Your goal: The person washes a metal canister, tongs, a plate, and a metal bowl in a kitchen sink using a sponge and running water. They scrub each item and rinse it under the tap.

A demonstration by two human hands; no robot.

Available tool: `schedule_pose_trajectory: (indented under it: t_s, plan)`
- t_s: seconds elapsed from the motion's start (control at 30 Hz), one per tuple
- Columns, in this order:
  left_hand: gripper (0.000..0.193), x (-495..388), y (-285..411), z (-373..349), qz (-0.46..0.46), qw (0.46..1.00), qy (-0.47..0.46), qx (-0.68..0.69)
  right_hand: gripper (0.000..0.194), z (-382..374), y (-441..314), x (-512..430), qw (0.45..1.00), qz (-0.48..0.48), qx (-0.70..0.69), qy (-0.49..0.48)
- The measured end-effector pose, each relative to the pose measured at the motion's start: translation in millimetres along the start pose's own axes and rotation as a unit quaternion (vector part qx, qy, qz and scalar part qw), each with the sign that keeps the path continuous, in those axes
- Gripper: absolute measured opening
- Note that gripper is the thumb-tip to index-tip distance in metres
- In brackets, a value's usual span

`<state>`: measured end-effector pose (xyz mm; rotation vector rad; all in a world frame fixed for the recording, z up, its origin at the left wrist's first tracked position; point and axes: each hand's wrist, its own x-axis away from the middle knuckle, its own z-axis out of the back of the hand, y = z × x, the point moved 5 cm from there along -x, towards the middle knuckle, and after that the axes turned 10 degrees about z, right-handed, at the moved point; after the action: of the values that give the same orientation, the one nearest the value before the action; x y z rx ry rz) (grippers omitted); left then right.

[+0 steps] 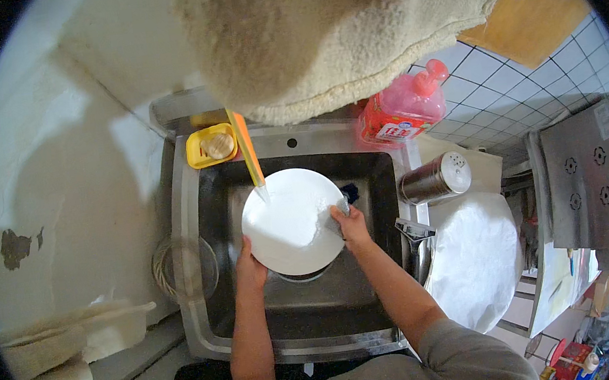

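A white plate (pixel 285 220) is held over a dark metal sink (pixel 306 315). My left hand (pixel 249 267) grips its lower left edge. At the right edge, my right hand (pixel 351 224) presses a grey scouring cloth or pad (pixel 336 223) against the plate, where some suds show. Below the plate, the rim of another round dish (pixel 305 276) peeks out in the basin. An orange and yellow faucet spout (pixel 247 148) reaches down over the plate's upper left. A small dark thing (pixel 350 192) lies in the sink just right of the plate; what it is, I cannot tell.
On the sink's back ledge stand a yellow soap dish (pixel 195 156) with a round beige item and a pink pump bottle (pixel 401 107). To the right are a metal shaker (pixel 437 177), a squeegee-like tool (pixel 415 229) and a white-covered round thing (pixel 473 261). A beige towel (pixel 322 38) hangs overhead.
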<state>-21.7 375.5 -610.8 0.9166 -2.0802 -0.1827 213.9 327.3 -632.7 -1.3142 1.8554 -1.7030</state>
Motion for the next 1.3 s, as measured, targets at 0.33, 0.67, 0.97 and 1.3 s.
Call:
schedule_pose_trajectory:
  t_s: [0.33,0.67,0.97,1.3]
  plan:
    - [0.050,6,-59,-18,-0.120,0.980,0.156,0.027,0.060,-11,11,33,0.963,0.147,0.186,0.128]
    - [0.060,-8,-42,8,-0.072,0.982,0.173,0.035,0.052,-131,-3,75,0.534,0.443,0.581,-0.425]
    - [0.068,-5,-17,22,-0.075,0.981,0.175,-0.030,0.053,-108,-28,16,0.588,0.411,0.657,-0.231]
    - [0.064,-8,-9,36,-0.083,0.986,0.129,0.059,0.038,-59,-26,55,0.440,0.411,0.730,-0.323]
